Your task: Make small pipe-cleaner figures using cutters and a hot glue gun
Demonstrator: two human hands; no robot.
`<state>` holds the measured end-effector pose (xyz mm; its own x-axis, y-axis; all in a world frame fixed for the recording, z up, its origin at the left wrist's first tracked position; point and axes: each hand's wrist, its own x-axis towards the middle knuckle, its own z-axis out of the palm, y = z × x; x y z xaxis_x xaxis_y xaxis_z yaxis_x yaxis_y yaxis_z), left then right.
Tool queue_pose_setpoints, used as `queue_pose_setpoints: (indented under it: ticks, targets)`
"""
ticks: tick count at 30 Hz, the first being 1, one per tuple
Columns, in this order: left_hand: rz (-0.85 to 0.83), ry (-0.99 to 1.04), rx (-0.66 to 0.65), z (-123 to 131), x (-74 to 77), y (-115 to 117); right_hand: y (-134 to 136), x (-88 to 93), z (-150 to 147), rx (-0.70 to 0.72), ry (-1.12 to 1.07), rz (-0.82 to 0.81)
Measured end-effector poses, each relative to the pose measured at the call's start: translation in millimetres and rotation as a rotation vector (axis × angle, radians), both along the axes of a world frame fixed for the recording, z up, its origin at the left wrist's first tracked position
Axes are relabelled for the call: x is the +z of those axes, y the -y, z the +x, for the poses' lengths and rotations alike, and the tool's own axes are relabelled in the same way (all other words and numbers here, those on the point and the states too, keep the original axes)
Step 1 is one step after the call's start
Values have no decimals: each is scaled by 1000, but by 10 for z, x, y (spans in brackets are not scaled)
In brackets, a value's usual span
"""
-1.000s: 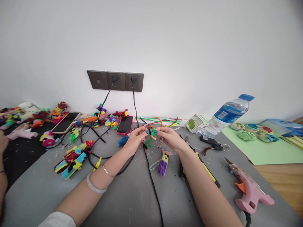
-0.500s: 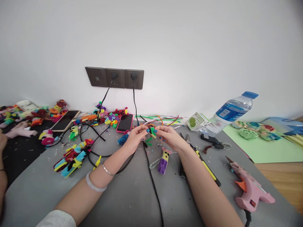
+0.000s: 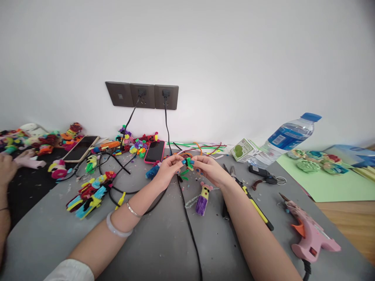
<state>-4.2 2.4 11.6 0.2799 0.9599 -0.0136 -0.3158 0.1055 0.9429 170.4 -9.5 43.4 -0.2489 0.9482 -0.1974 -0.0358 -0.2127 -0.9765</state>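
Observation:
A small green fuzzy piece with a pale part is pinched between my two hands above the grey table. My left hand closes its fingertips on the piece's left side. From the right, my right hand holds it with thumb and fingers together. Just below lies a purple and yellow fuzzy figure with pink ears. Green fuzzy bits rest under my fingers, beside a black cable. Part of the held piece is hidden by my fingertips.
Left are colourful fuzzy figures, a phone and another person's hand. A pink-cased phone lies behind my left hand. Right are pliers, a tilted bottle, keys and a pink glue gun.
The green piece has turned slightly between my fingertips. At the far left, the other person's hand has moved further into view, up to the pink glue gun there.

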Motion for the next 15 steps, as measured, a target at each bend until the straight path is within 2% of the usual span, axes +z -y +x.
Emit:
queue_pose_setpoints:
  ticks: [4, 10, 15]
  targets:
    - [-16, 8, 7, 6, 24, 4, 4, 9, 3, 4, -7, 9]
    - [-35, 39, 24, 8, 31, 6, -17, -25, 0, -58, -45, 116]
    - [-35, 41, 21, 6, 25, 6, -36, -76, 4, -42, -22, 158]
